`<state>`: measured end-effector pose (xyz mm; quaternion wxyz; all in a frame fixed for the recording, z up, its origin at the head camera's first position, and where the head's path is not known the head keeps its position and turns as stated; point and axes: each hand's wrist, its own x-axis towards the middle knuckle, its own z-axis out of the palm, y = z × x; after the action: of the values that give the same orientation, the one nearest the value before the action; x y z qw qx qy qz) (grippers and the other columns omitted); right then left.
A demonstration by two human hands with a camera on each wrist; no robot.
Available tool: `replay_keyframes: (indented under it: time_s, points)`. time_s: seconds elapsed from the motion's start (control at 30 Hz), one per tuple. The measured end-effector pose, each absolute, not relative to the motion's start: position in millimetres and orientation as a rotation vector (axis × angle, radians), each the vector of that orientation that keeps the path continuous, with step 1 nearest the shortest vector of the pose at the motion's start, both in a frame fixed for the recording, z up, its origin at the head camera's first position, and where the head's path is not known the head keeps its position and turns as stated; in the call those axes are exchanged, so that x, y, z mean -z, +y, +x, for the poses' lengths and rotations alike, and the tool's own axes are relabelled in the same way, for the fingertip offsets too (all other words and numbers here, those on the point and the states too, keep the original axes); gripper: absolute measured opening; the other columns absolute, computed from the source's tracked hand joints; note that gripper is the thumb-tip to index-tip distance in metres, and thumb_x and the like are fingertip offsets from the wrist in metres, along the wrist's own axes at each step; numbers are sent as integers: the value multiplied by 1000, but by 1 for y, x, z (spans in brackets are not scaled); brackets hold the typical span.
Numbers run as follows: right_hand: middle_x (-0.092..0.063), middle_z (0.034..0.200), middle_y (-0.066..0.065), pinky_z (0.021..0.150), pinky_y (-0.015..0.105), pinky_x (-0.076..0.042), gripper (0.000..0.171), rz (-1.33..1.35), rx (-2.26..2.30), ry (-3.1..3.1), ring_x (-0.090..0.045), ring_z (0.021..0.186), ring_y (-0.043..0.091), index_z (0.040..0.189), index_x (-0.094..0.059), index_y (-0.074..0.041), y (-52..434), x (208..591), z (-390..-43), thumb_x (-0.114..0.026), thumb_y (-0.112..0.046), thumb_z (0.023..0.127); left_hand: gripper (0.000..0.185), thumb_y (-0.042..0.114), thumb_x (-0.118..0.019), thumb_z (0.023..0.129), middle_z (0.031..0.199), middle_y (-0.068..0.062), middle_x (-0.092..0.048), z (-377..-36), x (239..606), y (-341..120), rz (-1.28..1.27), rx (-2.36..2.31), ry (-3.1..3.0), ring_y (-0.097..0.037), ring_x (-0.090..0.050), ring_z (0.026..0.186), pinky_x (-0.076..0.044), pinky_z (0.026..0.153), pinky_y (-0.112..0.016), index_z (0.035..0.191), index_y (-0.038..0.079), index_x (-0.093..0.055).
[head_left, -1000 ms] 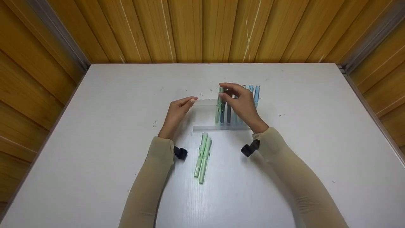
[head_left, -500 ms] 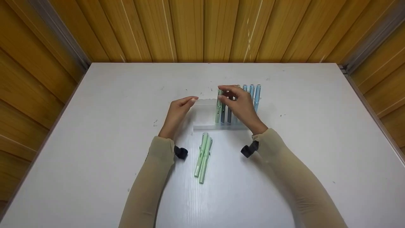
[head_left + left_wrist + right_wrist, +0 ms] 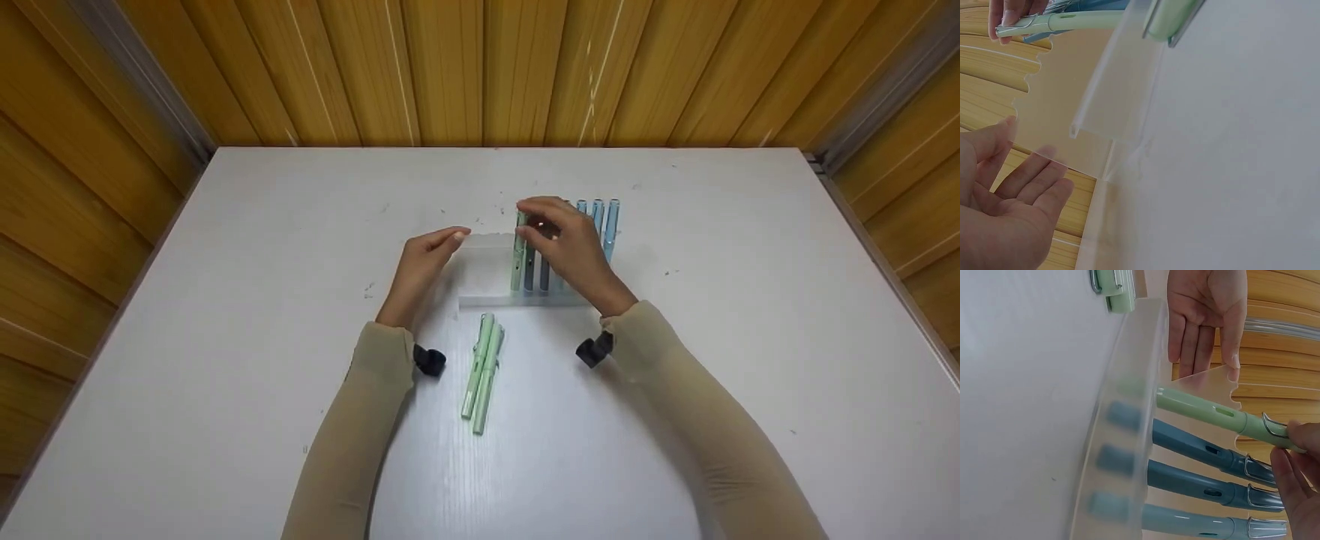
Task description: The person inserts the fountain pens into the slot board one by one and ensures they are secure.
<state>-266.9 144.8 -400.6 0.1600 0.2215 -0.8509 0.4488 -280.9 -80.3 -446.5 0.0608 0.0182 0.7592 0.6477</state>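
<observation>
No readable brands or writing anywhere. Right hand pinching the clip end of a green pen standing in the frosted pen rack, leftmost of the row beside the dark blue pens and light blue pens. Left hand resting relaxed, fingertips touching the rack's back panel, gripping nothing. Two loose green pens lying on the white table just in front of the rack. Versus half a second ago: barely shifting, right hand staying on the pen.

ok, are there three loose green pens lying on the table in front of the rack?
No, the head view shows only two green pens lying side by side on the table, in front of the clear rack.
</observation>
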Motion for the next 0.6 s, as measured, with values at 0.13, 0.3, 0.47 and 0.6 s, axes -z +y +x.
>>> replay_keyframes:
  time_s: [0.13, 0.3, 0.47, 0.6]
  points:
    - [-64, 124, 9, 92, 33, -53, 34, 685, -1162, -2430, -62, 108, 20, 121, -65, -5, 145, 400, -268, -70, -11, 88, 32, 34, -58, 96, 131, 0, -62, -281, 446, -81, 78, -1960, 2309, -15, -51, 129, -40, 109, -35, 120, 16, -68]
    - [-64, 124, 8, 102, 34, -47, 35, 717, -1041, -2450, -57, 117, 22, 122, -66, -6, 146, 398, -269, -70, -13, 88, 31, 35, -58, 96, 131, 0, -62, -280, 446, -81, 94, -1957, 2319, -15, -51, 129, -40, 109, -34, 119, 17, -69]
    - [-64, 124, 7, 102, 33, -47, 36, 741, -988, -2481, -55, 118, 20, 123, -65, -7, 146, 396, -271, -69, -15, 89, 30, 34, -58, 96, 131, 1, -62, -280, 446, -81, 85, -1959, 2315, -14, -51, 129, -40, 109, -35, 119, 17, -69]
    - [-65, 123, 8, 103, 36, -46, 36, 757, -953, -2492, -54, 119, 22, 123, -65, -7, 147, 395, -273, -70, -15, 89, 31, 35, -58, 96, 130, 1, -63, -280, 446, -81, 77, -1952, 2326, -14, -51, 129, -40, 109, -35, 119, 17, -69]
